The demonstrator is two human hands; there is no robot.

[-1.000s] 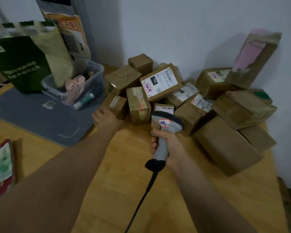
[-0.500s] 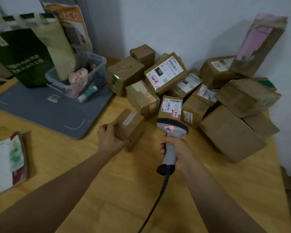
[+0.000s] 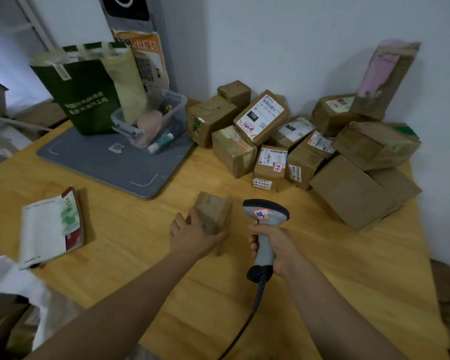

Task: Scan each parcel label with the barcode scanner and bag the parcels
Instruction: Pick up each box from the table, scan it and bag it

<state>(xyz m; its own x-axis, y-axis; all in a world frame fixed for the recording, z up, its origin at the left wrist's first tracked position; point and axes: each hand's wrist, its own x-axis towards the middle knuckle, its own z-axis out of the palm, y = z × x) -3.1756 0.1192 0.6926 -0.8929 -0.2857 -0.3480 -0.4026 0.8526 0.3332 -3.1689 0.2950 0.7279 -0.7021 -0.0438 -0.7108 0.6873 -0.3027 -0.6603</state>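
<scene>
- Presently the left hand (image 3: 192, 236) grips a small brown parcel (image 3: 215, 210) by its near left side, fingers curled over the edge; no label shows on the faces in view.
- That parcel sits on the wooden table (image 3: 335, 276), alone, well apart from the heap of other parcels (image 3: 260, 118) stacked against the wall at the far right.
- The right hand (image 3: 277, 249) is wrapped round the handle of the barcode scanner (image 3: 265, 214), which stands upright just right of the small parcel, not touching it.
- A red-bordered sticker sits on the scanner's head, and its dark cable (image 3: 255, 305) runs down toward the near edge.
- Several parcels in the heap show white barcode labels.
- At far left a green bag (image 3: 86, 97) stands open on a grey mat (image 3: 107, 165), beside a clear plastic tub (image 3: 176, 105).
- A white and red pouch (image 3: 50, 227) lies flat on the table's left side.
</scene>
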